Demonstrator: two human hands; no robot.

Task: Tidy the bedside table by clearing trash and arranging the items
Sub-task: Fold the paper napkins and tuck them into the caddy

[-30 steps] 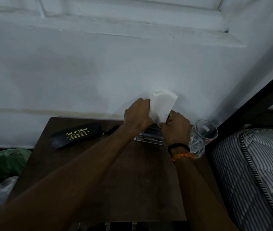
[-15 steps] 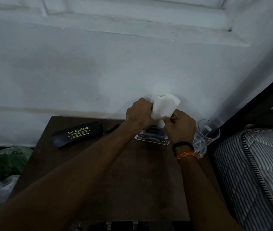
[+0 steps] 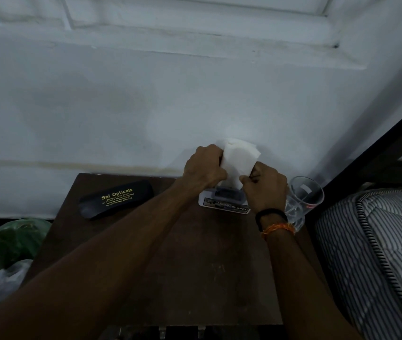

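Over the dark wooden bedside table (image 3: 170, 278), the left hand (image 3: 205, 168) and right hand (image 3: 265, 190) each grip a folded white tissue (image 3: 239, 160), held above a small printed box (image 3: 224, 202). Farther left lies a Sai Opticals spectacle case (image 3: 116, 198).

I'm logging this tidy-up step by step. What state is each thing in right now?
white tissue: folded, held up above the table by both hands
left hand: grips the tissue's left edge
right hand: pinches its lower right edge
black glasses case: closed, lying flat
clear glass: empty, by the table's right edge
small packet: lying flat under the hands
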